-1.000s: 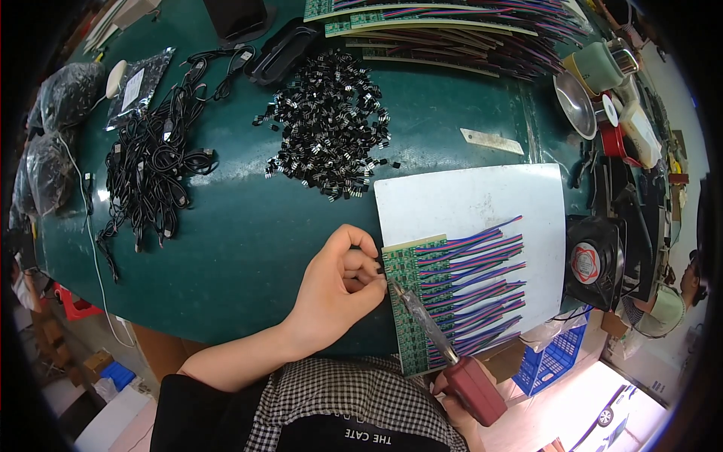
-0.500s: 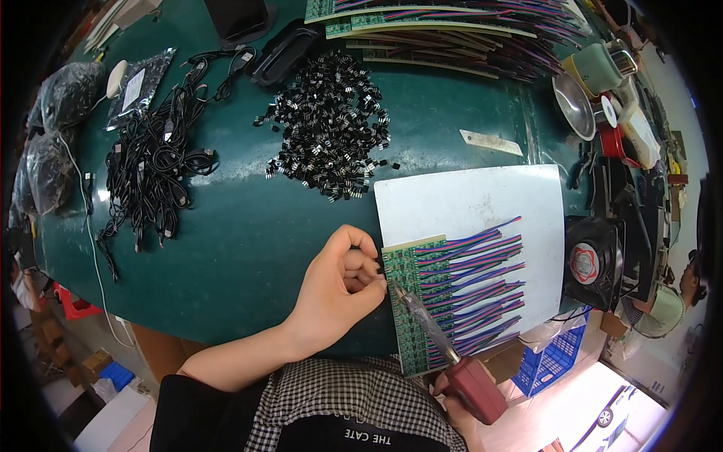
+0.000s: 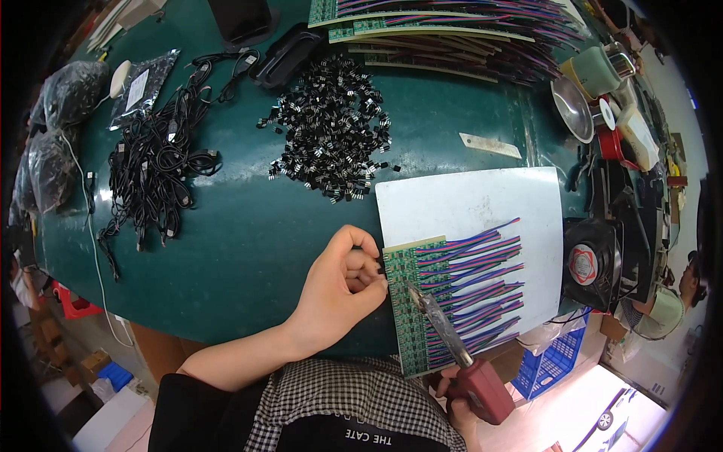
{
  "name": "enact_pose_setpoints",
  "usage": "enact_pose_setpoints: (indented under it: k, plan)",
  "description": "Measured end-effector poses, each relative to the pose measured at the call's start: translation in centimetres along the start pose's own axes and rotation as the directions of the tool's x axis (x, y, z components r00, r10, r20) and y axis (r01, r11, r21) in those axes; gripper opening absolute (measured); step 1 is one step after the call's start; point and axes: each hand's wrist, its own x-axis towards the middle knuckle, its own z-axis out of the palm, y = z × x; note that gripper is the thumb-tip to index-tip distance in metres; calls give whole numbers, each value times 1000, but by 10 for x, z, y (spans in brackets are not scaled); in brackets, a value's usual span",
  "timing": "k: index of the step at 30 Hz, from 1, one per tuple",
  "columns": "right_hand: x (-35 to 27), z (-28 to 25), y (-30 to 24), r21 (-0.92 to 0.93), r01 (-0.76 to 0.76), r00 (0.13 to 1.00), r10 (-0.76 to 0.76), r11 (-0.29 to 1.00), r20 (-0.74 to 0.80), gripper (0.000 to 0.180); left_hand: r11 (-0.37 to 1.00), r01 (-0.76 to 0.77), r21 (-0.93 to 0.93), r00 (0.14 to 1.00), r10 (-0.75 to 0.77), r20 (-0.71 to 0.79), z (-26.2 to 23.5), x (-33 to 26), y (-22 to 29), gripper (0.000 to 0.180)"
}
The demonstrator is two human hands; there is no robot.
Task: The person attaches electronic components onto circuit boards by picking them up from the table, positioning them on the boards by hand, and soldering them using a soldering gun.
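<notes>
My left hand (image 3: 327,297) is closed at the left edge of a green circuit board panel (image 3: 410,331), pinching a small black connector (image 3: 380,270) that is mostly hidden by the fingers. In my right hand (image 3: 459,414) is a soldering iron (image 3: 484,388) with a dark red handle, its tip just above the panel, a little right of the left fingertips. Rows of blue, red and black wires (image 3: 489,275) run rightward from the panel. Beneath it lies a white sheet (image 3: 520,196).
Beyond my hands lies a heap of small black connectors (image 3: 331,128). Black cables (image 3: 154,173) are bundled at left. Stacked wired panels (image 3: 452,38) line the far edge. A metal blade (image 3: 489,145), a steel bowl (image 3: 572,109) and a black fan (image 3: 595,264) stand at right.
The soldering iron has shifted right, its tip moving away from the left fingertips and the panel's left edge. My left hand has stayed in place.
</notes>
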Motion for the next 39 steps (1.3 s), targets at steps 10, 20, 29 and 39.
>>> enact_pose_setpoints:
  k: [10, 20, 29, 39]
  plan:
    - [14, 10, -6, -24, 228, 967, -229, 973, -108, 46, 1000, -14, 4, 1000, 14, 4, 0, 0, -1, 28]
    - [15, 8, -26, 59, 98, 993, -94, 993, -66, 71, 999, -12, -37, 1000, 11, -24, 3, 0, -1, 26]
    - [14, 7, -13, 292, 200, 979, -177, 935, -103, 65, 992, -3, 124, 1000, 0, 25, -9, -9, 15, 30]
    - [12, 13, -29, 394, 12, 999, -27, 919, 30, 63, 593, -102, 799, 853, 465, -236, -113, 31, 49, 19]
